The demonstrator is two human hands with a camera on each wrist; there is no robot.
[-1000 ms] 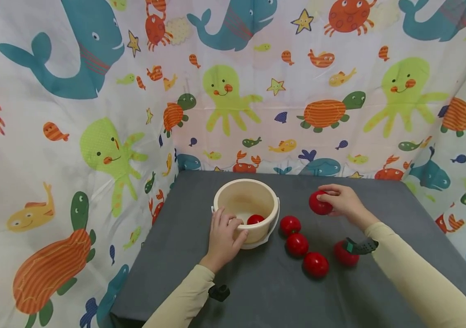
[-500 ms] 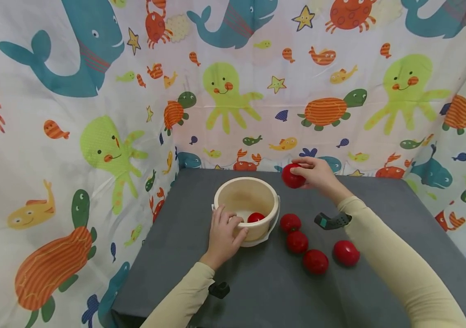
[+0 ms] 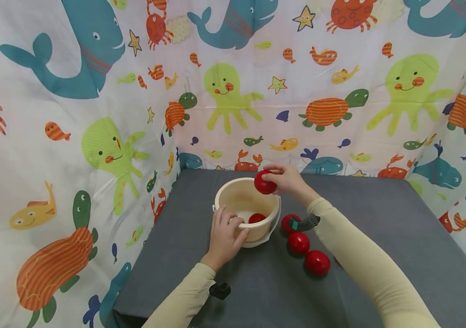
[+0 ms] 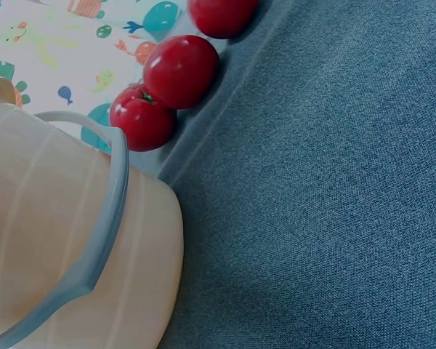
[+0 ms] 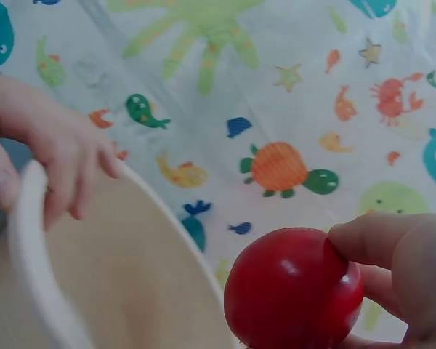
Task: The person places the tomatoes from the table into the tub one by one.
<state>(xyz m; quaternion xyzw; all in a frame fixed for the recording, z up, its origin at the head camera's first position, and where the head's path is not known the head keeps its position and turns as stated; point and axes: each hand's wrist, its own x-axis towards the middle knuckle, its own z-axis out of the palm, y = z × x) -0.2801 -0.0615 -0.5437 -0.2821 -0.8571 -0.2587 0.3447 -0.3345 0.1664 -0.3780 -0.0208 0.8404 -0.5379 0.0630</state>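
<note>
Red tomato (image 3: 265, 182) moves left, nearer cream bucket (image 3: 258, 233); right hand (image 3: 288, 181) pinches tomato, left hand (image 3: 224, 236) pinches bucket rim.

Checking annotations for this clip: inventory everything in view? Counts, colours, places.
Bucket: 1, cream, on table
Bucket handle: 1, pale, against bucket's outside
Held tomato: 1, red, in right hand, near bucket rim
Bucket tomato: 1 visible, red, inside
Table tomatoes: 3, red, right of bucket
Red sliver: 1, mostly hidden behind right sleeve
Table: 1, dark grey, under bucket
Printed backdrop: count unclear, white with coloured sea animals, behind and beside table
Wrist straps: 2, black, one per wrist
Sleeves: 2, cream, on both arms
Hands: 2, left on bucket rim, right holding tomato
</note>
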